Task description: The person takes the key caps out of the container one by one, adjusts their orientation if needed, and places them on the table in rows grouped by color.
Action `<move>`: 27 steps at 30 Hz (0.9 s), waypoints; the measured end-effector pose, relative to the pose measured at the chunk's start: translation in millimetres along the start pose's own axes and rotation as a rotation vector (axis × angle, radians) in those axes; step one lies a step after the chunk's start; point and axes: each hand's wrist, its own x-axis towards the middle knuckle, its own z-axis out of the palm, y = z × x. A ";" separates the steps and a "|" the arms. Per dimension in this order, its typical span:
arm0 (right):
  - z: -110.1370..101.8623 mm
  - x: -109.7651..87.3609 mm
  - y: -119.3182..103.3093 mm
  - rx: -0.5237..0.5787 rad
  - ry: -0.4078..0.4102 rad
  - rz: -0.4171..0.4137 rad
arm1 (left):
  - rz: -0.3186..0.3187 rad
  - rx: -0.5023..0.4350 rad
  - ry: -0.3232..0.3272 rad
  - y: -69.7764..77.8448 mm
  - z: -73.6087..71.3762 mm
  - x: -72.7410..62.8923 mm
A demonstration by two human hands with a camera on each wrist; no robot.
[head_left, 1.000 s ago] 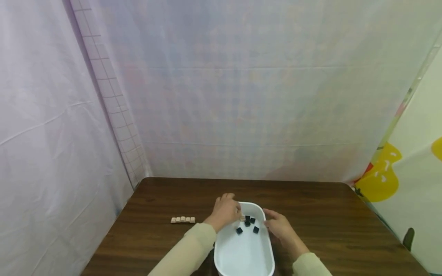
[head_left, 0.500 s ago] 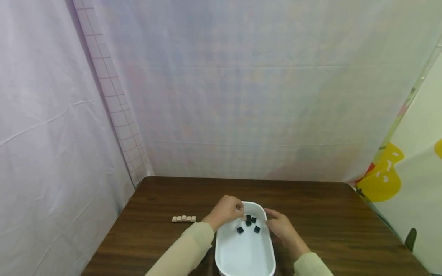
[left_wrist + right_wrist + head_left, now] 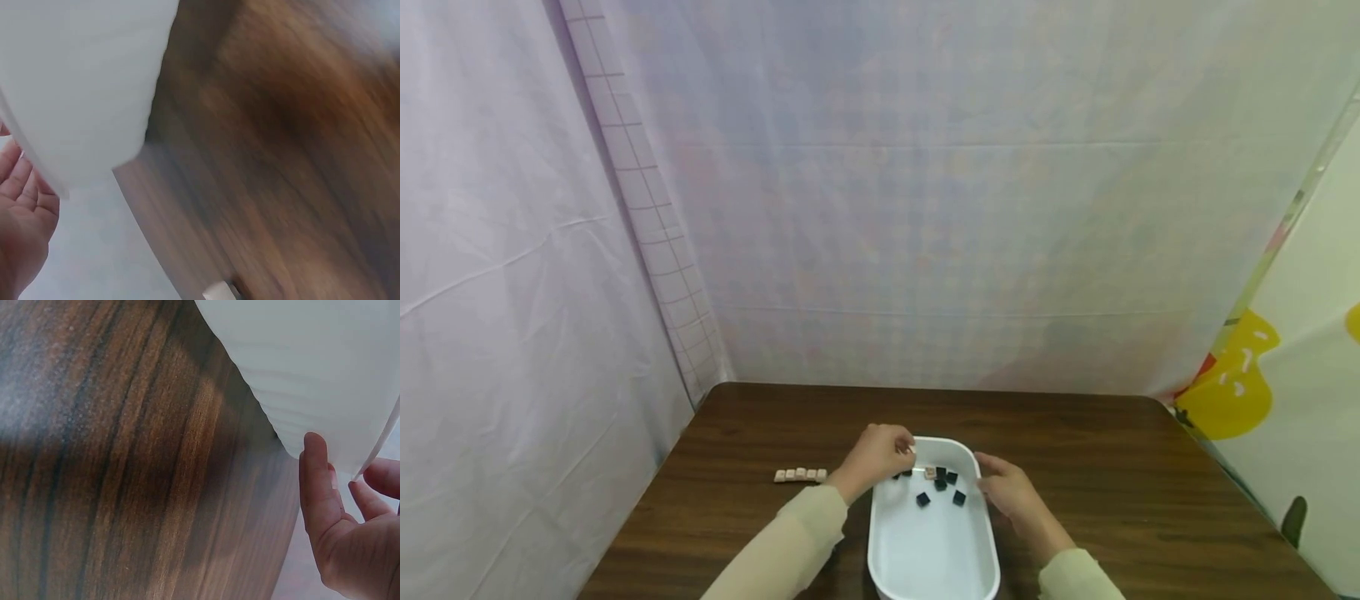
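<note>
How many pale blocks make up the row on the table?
5, left to right on the table, left of the white tub: leftmost block, second block, middle block, fourth block and rightmost block, the last nearest the left hand.

The white tub (image 3: 934,546) looks like smooth plastic. The brown surface (image 3: 1075,450) looks like wood, with stripy grain and a bit of shine. The pale keycaps (image 3: 801,474) and black keycaps (image 3: 923,500) look like plastic. The left curtain (image 3: 512,350) looks like creased cloth.
</note>
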 end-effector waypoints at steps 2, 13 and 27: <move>-0.1 -0.1 0.7 0.001 -0.001 -0.005 | -0.013 -0.036 0.022 -4.9 -5.7 -2.7; -1.0 -0.4 1.0 0.002 0.002 -0.006 | -0.110 -0.160 0.146 -41.7 -47.1 -22.3; -1.4 1.1 1.4 -0.041 0.013 0.012 | -0.274 -0.169 0.261 -88.0 -86.7 -56.7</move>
